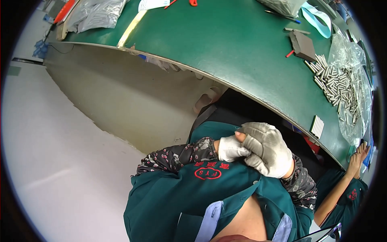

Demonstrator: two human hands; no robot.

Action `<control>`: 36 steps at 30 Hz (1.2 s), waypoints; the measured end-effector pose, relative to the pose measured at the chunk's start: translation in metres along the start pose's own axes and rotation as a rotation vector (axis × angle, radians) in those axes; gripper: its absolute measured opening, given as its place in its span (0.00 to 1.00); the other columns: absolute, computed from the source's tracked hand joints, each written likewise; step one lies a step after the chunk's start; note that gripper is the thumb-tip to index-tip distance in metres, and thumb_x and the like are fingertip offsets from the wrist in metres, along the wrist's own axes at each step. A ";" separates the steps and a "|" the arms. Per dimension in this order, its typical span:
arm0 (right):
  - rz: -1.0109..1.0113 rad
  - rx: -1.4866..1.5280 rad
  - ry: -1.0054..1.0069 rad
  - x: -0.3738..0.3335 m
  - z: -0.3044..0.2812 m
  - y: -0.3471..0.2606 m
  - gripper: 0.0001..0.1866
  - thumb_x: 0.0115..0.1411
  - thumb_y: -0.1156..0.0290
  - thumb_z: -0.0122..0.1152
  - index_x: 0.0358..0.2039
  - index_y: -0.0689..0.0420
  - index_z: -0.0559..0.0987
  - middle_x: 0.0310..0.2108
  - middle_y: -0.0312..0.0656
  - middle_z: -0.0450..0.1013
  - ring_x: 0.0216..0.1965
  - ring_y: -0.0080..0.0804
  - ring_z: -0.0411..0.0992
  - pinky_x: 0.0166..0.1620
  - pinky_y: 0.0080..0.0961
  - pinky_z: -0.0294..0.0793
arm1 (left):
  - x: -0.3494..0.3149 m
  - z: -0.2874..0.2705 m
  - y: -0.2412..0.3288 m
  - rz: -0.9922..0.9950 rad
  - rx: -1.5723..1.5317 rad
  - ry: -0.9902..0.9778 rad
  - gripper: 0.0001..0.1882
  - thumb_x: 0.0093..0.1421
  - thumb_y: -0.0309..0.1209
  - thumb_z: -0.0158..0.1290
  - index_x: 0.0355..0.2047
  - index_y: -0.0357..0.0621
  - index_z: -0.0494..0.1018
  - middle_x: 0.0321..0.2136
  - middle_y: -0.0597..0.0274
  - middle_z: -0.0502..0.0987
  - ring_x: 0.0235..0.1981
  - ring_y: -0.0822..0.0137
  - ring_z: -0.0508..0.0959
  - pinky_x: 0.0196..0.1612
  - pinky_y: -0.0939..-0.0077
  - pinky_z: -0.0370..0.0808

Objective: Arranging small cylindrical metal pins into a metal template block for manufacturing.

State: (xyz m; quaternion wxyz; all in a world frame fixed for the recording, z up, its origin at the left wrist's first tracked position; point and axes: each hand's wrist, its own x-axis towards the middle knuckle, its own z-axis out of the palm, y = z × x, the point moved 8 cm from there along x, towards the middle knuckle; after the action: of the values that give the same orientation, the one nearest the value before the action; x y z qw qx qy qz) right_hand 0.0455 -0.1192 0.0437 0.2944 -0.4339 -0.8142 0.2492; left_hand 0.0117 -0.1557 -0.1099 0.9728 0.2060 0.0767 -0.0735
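My left hand (231,149) and my right hand (269,147), both in whitish gloves, meet in front of my chest, away from the table. My right hand lies closed over the fingers of the left, and its glove looks greyer and worn. A bare fingertip pokes out at the upper side of the clasped hands; I cannot tell which hand it belongs to. The left hand's fingers are mostly hidden beneath the right. No part or tool shows in either hand. Nearest on the table is a short row of metal pins (317,126).
On the green table (225,44), a heap of metal pins (338,84) spills over clear plastic (354,129). A grey block (302,45), light-blue tape loop (316,20) and plastic bags (98,15) lie farther off. At right, a co-worker's hand (357,159) rests near the table edge.
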 end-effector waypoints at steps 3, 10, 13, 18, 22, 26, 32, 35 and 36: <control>0.042 -0.026 -0.071 0.006 0.005 -0.002 0.29 0.48 0.58 0.56 0.45 0.69 0.72 0.37 0.59 0.71 0.40 0.57 0.70 0.45 0.44 0.69 | -0.002 0.005 0.003 0.093 0.036 -0.046 0.25 0.55 0.27 0.55 0.54 0.42 0.64 0.48 0.58 0.71 0.51 0.64 0.70 0.54 0.71 0.68; 0.041 0.024 -0.011 0.006 -0.003 -0.008 0.30 0.56 0.56 0.49 0.53 0.67 0.67 0.46 0.62 0.67 0.47 0.59 0.67 0.52 0.45 0.63 | -0.014 0.024 0.049 0.275 0.261 0.081 0.24 0.51 0.26 0.59 0.50 0.43 0.66 0.42 0.61 0.72 0.39 0.69 0.73 0.39 0.75 0.73; 0.287 0.183 0.383 -0.012 -0.031 0.003 0.25 0.52 0.74 0.52 0.52 0.68 0.68 0.44 0.56 0.68 0.44 0.45 0.68 0.50 0.31 0.65 | -0.022 0.021 0.085 0.339 0.432 0.327 0.22 0.49 0.25 0.60 0.45 0.44 0.67 0.30 0.69 0.73 0.21 0.79 0.71 0.18 0.88 0.68; 0.552 0.265 0.668 -0.033 -0.041 0.031 0.16 0.54 0.77 0.51 0.44 0.65 0.74 0.34 0.45 0.71 0.35 0.33 0.68 0.42 0.25 0.67 | -0.049 -0.006 0.119 0.634 0.598 0.553 0.24 0.47 0.16 0.58 0.44 0.48 0.68 0.29 0.71 0.74 0.24 0.82 0.72 0.16 0.89 0.66; 0.469 0.182 0.529 -0.020 -0.023 0.032 0.11 0.54 0.76 0.52 0.38 0.61 0.76 0.27 0.43 0.72 0.30 0.35 0.72 0.38 0.27 0.70 | -0.060 -0.021 0.126 0.690 0.706 0.626 0.25 0.47 0.16 0.58 0.46 0.46 0.68 0.32 0.70 0.74 0.23 0.82 0.72 0.18 0.87 0.69; 0.500 0.352 0.533 -0.010 0.013 0.058 0.13 0.53 0.74 0.53 0.40 0.60 0.76 0.30 0.44 0.73 0.34 0.36 0.73 0.40 0.26 0.71 | -0.072 -0.029 0.122 0.768 0.649 0.682 0.26 0.46 0.14 0.57 0.46 0.47 0.68 0.34 0.70 0.75 0.25 0.81 0.73 0.18 0.88 0.69; 0.570 0.698 0.513 -0.004 0.050 0.086 0.16 0.54 0.73 0.54 0.45 0.59 0.76 0.35 0.42 0.75 0.39 0.27 0.72 0.44 0.21 0.70 | -0.080 -0.037 0.114 0.775 0.654 0.694 0.29 0.46 0.13 0.56 0.49 0.48 0.67 0.42 0.67 0.75 0.29 0.79 0.75 0.19 0.87 0.71; 0.567 0.757 0.530 -0.005 0.056 0.089 0.16 0.54 0.74 0.54 0.45 0.59 0.76 0.37 0.41 0.75 0.40 0.25 0.71 0.46 0.21 0.69 | -0.080 -0.036 0.112 0.738 0.747 0.725 0.29 0.46 0.13 0.55 0.49 0.47 0.66 0.44 0.65 0.75 0.29 0.79 0.75 0.19 0.87 0.71; 0.576 0.768 0.539 -0.007 0.057 0.090 0.16 0.54 0.74 0.54 0.45 0.60 0.76 0.37 0.41 0.75 0.41 0.25 0.71 0.47 0.20 0.68 | -0.080 -0.034 0.112 0.763 0.737 0.723 0.28 0.46 0.12 0.55 0.48 0.48 0.67 0.44 0.66 0.76 0.29 0.80 0.74 0.20 0.87 0.71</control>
State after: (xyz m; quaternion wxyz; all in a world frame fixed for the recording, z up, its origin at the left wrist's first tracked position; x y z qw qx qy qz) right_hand 0.0597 -0.0883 -0.0575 0.5496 -0.5491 -0.4088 0.4789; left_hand -0.0509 -0.0317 -0.0827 0.7085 0.5516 0.2911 0.3302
